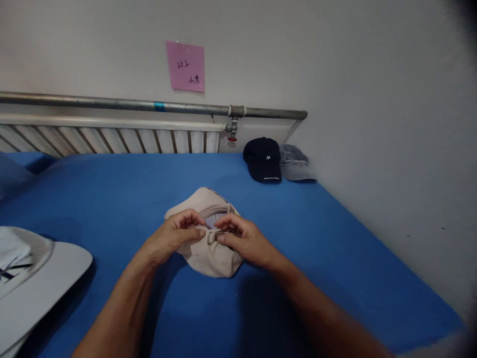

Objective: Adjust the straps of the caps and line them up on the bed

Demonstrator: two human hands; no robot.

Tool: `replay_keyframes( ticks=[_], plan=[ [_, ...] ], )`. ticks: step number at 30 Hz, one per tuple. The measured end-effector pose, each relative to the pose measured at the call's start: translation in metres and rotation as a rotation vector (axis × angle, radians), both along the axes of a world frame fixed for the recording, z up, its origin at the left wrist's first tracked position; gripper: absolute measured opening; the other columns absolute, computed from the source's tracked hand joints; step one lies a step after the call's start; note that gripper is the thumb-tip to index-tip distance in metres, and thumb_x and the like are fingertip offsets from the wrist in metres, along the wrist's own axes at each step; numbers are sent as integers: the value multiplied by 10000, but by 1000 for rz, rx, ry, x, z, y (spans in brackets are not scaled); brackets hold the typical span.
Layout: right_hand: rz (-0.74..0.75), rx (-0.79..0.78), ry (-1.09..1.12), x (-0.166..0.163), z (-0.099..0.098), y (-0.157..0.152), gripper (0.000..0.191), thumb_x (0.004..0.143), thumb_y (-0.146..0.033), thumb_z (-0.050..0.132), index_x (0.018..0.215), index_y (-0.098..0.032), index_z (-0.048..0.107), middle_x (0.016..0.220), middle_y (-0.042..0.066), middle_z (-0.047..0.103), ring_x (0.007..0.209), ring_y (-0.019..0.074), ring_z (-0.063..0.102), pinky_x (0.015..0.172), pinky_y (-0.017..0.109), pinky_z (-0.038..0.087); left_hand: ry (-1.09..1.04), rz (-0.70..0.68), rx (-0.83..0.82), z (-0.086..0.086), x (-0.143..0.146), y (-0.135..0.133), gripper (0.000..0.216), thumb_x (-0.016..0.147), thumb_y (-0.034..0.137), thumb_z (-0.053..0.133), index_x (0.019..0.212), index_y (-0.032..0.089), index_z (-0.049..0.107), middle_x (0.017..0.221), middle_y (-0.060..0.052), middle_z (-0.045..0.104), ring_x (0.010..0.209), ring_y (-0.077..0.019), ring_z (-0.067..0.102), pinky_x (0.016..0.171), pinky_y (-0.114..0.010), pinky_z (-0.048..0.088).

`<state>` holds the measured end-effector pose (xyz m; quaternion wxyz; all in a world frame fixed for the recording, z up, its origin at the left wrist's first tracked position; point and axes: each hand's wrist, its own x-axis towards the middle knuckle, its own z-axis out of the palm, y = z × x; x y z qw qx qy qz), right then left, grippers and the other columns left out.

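Observation:
A beige baseball cap (216, 261) lies on the blue-covered surface in the middle of the view, its brim pointing away and its inside partly showing. My left hand (182, 231) pinches the rim of the cap's back opening, left of the strap buckle (211, 237). On the other side, my right hand (242, 236) pinches the strap close to the buckle with thumb and fingers. Both hands are closed on the same cap, a small gap between them. Parts of the strap are hidden under the right fingers.
A navy cap (263, 161) and a grey cap (296, 164) sit at the far right corner by the wall. A white cap (55, 268) is at the near left. Behind the blue sheet (122, 184) run a metal pipe (122, 104) and a radiator (149, 140).

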<state>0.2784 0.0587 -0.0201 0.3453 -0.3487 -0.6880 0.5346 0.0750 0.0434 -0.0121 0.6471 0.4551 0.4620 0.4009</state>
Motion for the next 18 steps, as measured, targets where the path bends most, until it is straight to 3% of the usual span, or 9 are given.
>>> replay_keyframes(
  ticks=[3,6,11,18],
  plan=[
    [-63,-21,66,2,0,1,168,759,-186,660,921,-221,632,822,-18,628,753,121,598,699,261,494,189,-1,209,8,2,-3,163,727,286,707,817,166,643,810,-26,609,706,-139,543,617,-240,417],
    [-141,75,45,5,6,-1,129,767,-211,660,894,-221,641,841,-11,650,789,135,610,728,278,497,394,-20,354,14,3,-6,153,762,326,682,823,185,682,882,-39,620,784,-166,551,665,-250,424],
    [-73,188,-102,15,20,-3,258,740,-131,630,970,-244,656,891,-15,668,806,142,615,727,272,493,375,-93,259,13,-6,-7,215,812,380,623,850,180,689,740,-23,610,675,-144,512,613,-244,401],
    [-14,21,-75,19,25,-5,196,758,-101,552,890,-218,638,656,-59,535,557,74,472,515,189,396,338,-216,213,15,-3,-11,261,774,373,688,967,199,675,864,-36,632,750,-162,532,633,-241,415]
  ],
)
